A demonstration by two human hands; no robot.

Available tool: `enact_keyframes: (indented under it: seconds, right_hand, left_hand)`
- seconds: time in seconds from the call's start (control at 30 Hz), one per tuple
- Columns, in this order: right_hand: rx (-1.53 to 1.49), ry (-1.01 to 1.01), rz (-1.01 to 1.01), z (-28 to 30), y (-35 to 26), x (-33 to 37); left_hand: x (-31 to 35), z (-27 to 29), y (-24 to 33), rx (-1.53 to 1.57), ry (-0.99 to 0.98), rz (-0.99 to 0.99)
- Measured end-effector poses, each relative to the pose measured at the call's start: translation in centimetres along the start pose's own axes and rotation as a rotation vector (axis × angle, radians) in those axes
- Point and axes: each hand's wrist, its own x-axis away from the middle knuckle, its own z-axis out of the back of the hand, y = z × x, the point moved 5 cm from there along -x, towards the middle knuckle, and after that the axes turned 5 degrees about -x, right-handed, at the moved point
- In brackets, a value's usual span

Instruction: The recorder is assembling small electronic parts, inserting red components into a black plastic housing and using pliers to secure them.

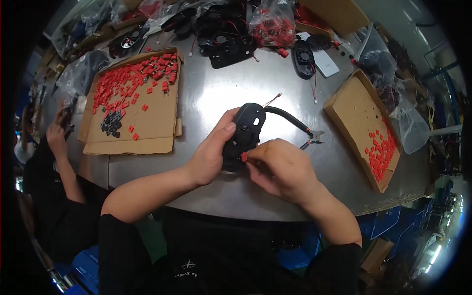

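Note:
My left hand (212, 153) is closed round the left side of a black plastic housing (247, 129), holding it tilted up over the metal table. A thin red-and-black wire (273, 100) sticks out past its top. At the housing's lower right, my right hand (282, 169) pinches a small red plastic part (244, 157) against it. Fingertips partly cover that piece, so I cannot tell whether it is seated. Just beyond my right hand lie side cutters (296, 123) with dark handles, their jaws pointing right.
Left stands a cardboard tray (157, 118) of red and black parts; right, a tilted cardboard tray (351, 118) with red pieces. Along the back are black housings (226, 46), a bag of red parts (273, 29) and a white box (325, 64). Another person's hand (56, 140) works at far left.

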Motion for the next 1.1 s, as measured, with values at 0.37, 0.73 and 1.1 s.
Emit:
enact_keyframes:
  seconds: [0.37,0.73,1.1]
  right_hand:
    - [0.255,-0.067,-0.16,-1.0,0.5,2.7]
    - [0.29,-0.124,-0.226,-2.4,2.2,2.9]
    - [0.289,-0.061,-0.081,-2.7,1.2,2.0]
  left_hand:
    - [0.4,-1.7,-1.2,-1.055,0.145,-0.606]
    - [0.1,-0.3,-1.3,-0.278,0.063,-0.074]
    - [-1.3,-0.5,-2.2,-0.148,0.033,-0.091]
